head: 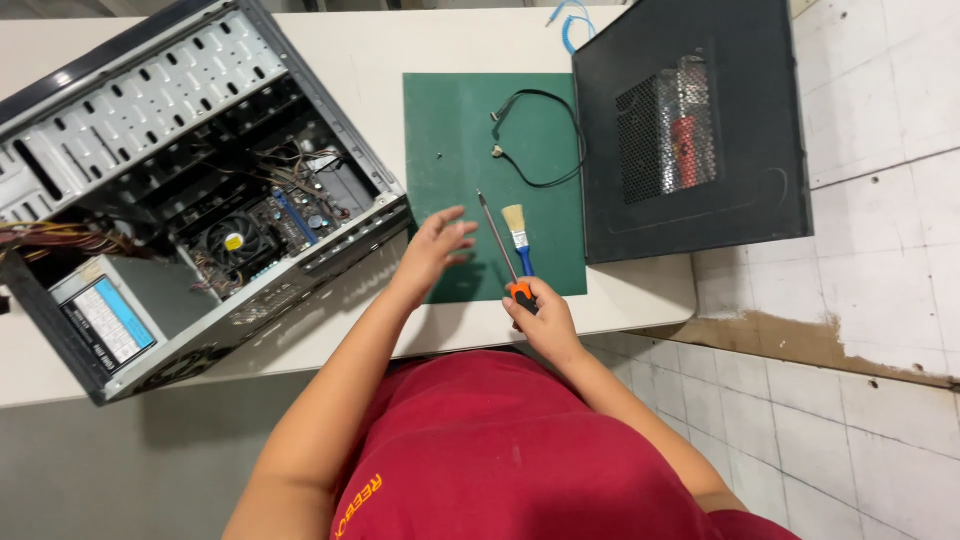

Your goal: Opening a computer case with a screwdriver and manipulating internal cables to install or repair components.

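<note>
Head view: my right hand [545, 318] grips the screwdriver [500, 245] by its orange handle beside the brush [517, 232] on the green mat [470, 150]; my left hand [435, 245] hovers open, empty. I'd keep the shaft steady.

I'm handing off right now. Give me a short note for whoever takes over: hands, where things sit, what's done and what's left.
Left hand: open, empty, hovering over the green mat near the open computer case.
Right hand: shut on the screwdriver by its orange handle, shaft lying across the mat.
Beside it: small brush. Farther up the mat: black cable and a loose screw.
Done: side panel is off, lying on the table's right end.
Left: fan and board inside the case remain in place.
</note>
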